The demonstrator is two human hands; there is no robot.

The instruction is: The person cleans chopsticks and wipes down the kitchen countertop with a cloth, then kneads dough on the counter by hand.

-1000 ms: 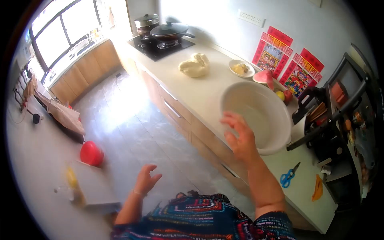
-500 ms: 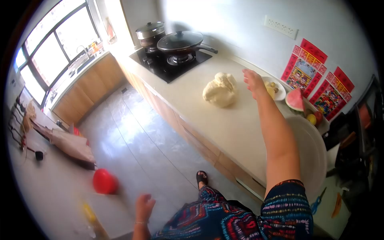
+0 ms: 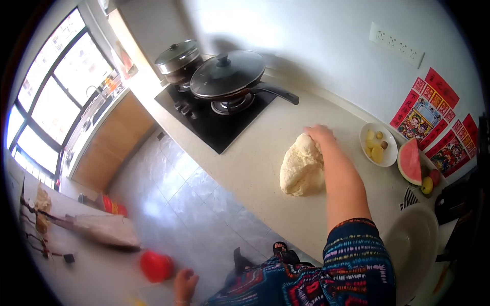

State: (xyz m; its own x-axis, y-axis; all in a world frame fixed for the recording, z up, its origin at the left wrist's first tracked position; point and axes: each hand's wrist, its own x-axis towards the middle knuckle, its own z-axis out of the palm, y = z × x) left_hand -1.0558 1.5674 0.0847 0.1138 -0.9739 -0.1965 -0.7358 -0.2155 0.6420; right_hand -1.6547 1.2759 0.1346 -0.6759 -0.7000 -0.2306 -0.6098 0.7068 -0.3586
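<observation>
A lump of pale dough (image 3: 300, 169) lies on the light countertop (image 3: 245, 188). My right hand (image 3: 320, 134) touches the dough's upper right side, its fingers bent over the edge; the fingertips are partly hidden and blurred. My left hand (image 3: 185, 284) hangs low over the floor beside my body, fingers curled, touching nothing that shows. Right of the dough is a white plate (image 3: 381, 131) with yellow pieces on it. A large pale basin (image 3: 416, 245) stands near my right elbow.
A black stove (image 3: 217, 127) holds a lidded pan (image 3: 224, 79) and a lidded pot (image 3: 178, 64). Watermelon (image 3: 410, 162) and fruit (image 3: 427, 185) sit by the wall, under red prints (image 3: 423, 115). A red object (image 3: 156, 266) is at lower left.
My right hand has moved from beside the basin, over the counter, onto the dough. The view has shifted toward the stove. My left hand has stayed low, its fingers now more curled.
</observation>
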